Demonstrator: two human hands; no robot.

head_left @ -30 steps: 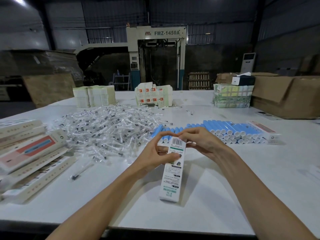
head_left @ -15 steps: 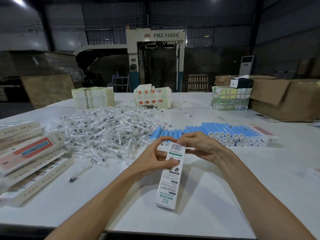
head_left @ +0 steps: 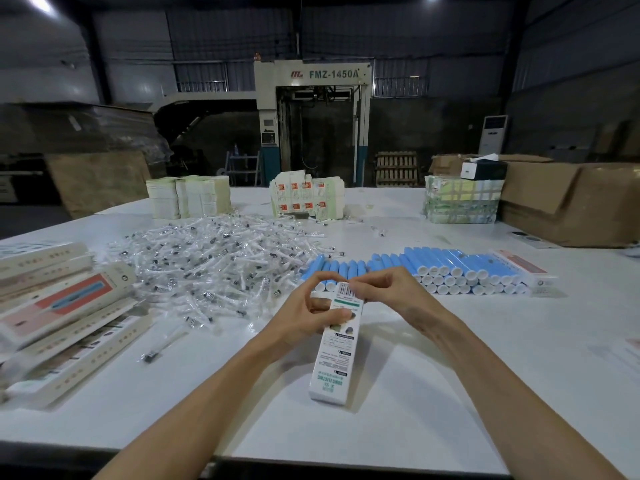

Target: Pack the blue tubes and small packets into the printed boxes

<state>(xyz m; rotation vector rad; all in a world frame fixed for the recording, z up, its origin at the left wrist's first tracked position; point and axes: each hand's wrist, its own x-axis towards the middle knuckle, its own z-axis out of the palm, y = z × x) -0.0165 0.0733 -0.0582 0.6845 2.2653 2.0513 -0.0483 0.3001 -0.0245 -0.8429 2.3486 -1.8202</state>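
A long white printed box (head_left: 334,355) stands tilted on the white table (head_left: 450,393), its lower end resting on the surface. My left hand (head_left: 308,315) grips its upper part from the left. My right hand (head_left: 388,289) pinches the box's top end near the barcode. Behind my hands lies a stacked row of blue tubes (head_left: 433,268) with white caps. A big heap of small clear packets (head_left: 214,261) spreads to the left of the tubes.
Packed printed boxes (head_left: 65,313) lie piled at the left edge. One loose packet (head_left: 156,351) lies by them. Stacks of flat cartons (head_left: 188,197), (head_left: 308,199), (head_left: 462,200) stand at the far side, and brown cardboard boxes (head_left: 571,202) at the far right.
The box's top end has lowered slightly toward me while both hands stay on it. My right fingers have curled tighter over the top flap. The camera has tipped a little.
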